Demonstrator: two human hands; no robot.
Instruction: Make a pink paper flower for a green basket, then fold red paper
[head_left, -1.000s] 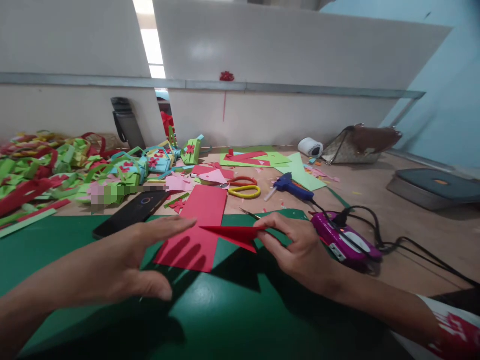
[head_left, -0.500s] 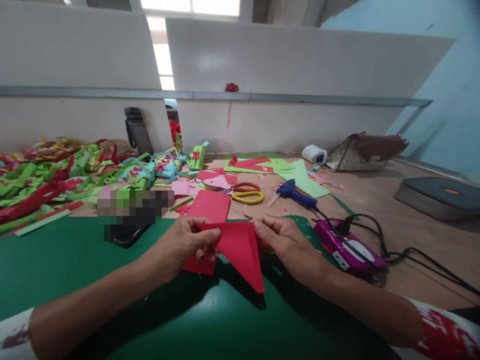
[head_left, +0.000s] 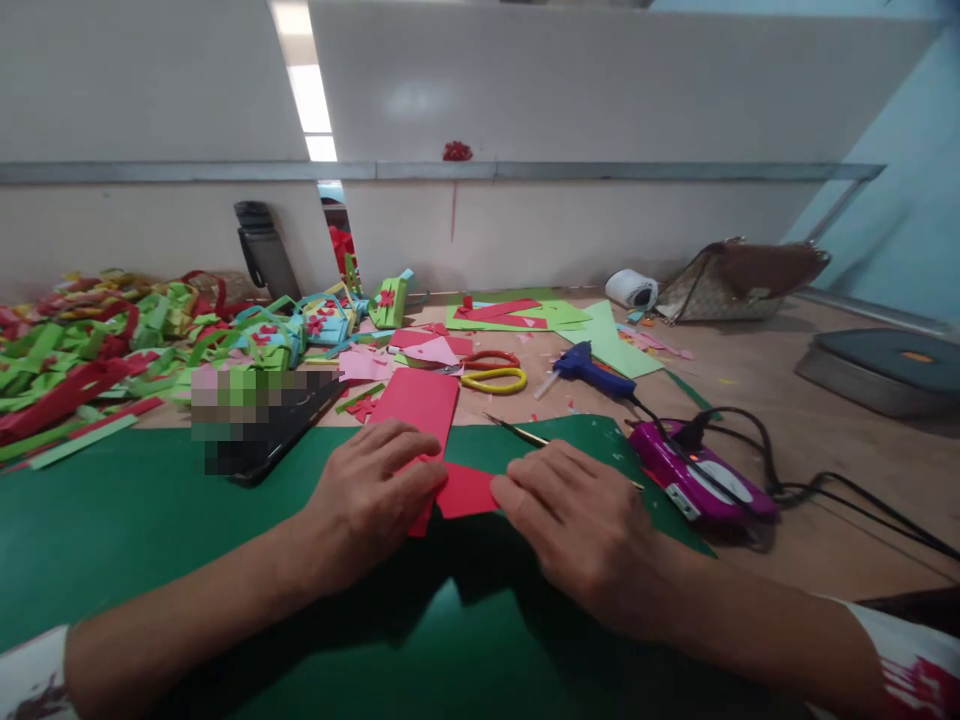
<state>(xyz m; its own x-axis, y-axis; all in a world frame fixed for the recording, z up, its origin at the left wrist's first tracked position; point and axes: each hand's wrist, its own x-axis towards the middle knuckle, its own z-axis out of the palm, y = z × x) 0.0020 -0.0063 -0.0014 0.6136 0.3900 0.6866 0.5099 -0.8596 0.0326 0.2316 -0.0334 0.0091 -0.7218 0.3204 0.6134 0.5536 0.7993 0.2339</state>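
Observation:
Both hands hold a folded piece of red paper (head_left: pixel 469 490) by its two sides, above the green mat (head_left: pixel 247 600). My left hand (head_left: pixel 375 490) is closed on its left end, and my right hand (head_left: pixel 574 510) pinches its right end. Partly behind my left hand, a flat red paper rectangle (head_left: pixel 420 395) lies across the mat's far edge. A thin pointed tool (head_left: pixel 517 430) rests beyond my right hand, which hides part of it. Scissors with a yellow and an orange handle loop (head_left: pixel 495 380) lie farther back.
A blue glue gun (head_left: pixel 592 370) lies at right, its cord near a purple power strip (head_left: pixel 705 475). A black phone (head_left: pixel 289 430) is on the left, before piled paper baskets (head_left: pixel 90 350). A bottle (head_left: pixel 266 250), handbag (head_left: pixel 750 280) and grey case (head_left: pixel 885 370) stand farther out.
The red paper has been turned and lowered; its long triangular flap no longer hangs down toward me. Both hands have curled over it, knuckles up. The view has tilted slightly downward.

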